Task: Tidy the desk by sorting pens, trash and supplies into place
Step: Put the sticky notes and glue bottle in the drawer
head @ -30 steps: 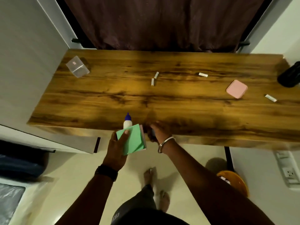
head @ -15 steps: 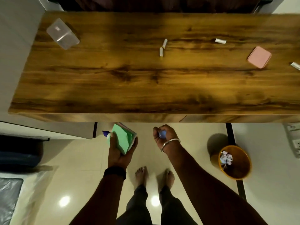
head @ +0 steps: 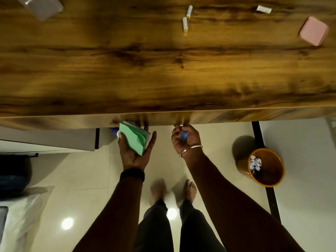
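Note:
My left hand [head: 135,151] holds a green sticky-note pad [head: 135,138] and a white glue bottle with a blue cap [head: 114,131], just below the wooden desk's front edge [head: 163,113]. My right hand [head: 185,140] is closed around a small blue object [head: 183,135], with its fingertips touching the desk's front face. On the desk lie two small white tubes [head: 187,18], a white scrap [head: 263,9], a pink pad [head: 313,30] and a clear plastic box [head: 41,6].
An orange waste bin [head: 272,177] with crumpled paper [head: 255,161] stands on the floor at the right, beside a black desk leg [head: 263,170]. A white cabinet [head: 49,140] sits under the desk at left. My feet stand on pale tiles.
The view has tilted down and closer. Both hands have dropped from the desk top to below its front edge, still holding their items.

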The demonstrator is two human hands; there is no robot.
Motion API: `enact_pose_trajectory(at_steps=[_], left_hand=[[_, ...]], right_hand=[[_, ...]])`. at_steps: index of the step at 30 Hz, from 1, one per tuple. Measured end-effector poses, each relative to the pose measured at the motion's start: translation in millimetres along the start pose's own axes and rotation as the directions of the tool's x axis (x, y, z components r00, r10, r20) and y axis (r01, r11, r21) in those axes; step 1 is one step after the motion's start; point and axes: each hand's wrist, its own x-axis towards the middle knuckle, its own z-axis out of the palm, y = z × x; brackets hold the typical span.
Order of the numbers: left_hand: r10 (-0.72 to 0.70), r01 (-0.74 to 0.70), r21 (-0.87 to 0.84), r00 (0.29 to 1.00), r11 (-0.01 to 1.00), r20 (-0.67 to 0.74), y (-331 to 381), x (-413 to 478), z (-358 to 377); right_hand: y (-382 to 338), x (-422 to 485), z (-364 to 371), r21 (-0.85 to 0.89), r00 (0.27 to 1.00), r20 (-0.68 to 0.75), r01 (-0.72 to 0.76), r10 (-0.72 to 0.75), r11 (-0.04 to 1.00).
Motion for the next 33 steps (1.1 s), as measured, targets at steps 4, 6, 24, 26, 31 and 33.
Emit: enact_pose_trajectory(at_steps=[4, 6, 24, 26, 31, 33], left_hand=[[-0.040, 0.040, 0.016, 0.999, 0.999, -0.013, 0, -6, -5], [-0.042, 0.043, 0.016, 0.998, 0.999, -0.041, -1, -18, -14], [-0.249, 0.334, 0.325, 0.928, 0.885, -0.276, -24, -193, -51], [-0.329, 0.398, 0.383, 0.914, 0.834, -0.236, -24, -214, -44], [-0.513, 0.424, 0.624, 0.857, 0.656, -0.043, -9, -259, 1], [-0.534, 0.373, 0.703, 0.845, 0.605, 0.011, -1, -271, 26]], right_hand=[[5, -5, -1, -0.081, 0.999, -0.026, 0.023, -0.025, 0.996], [7, -12, -8, -0.094, 0.999, -0.039, 0.025, -0.028, 0.995], [26, -122, -94, -0.558, 0.950, -0.304, -0.234, 0.066, 0.796], [19, -151, -88, -0.798, 0.953, -0.280, -0.300, 0.119, 0.522], [7, -226, -61, -0.986, 0.974, 0.022, -0.016, 0.225, 0.165], [2, -242, -44, -0.980, 0.950, 0.121, 0.068, 0.286, 0.189]])
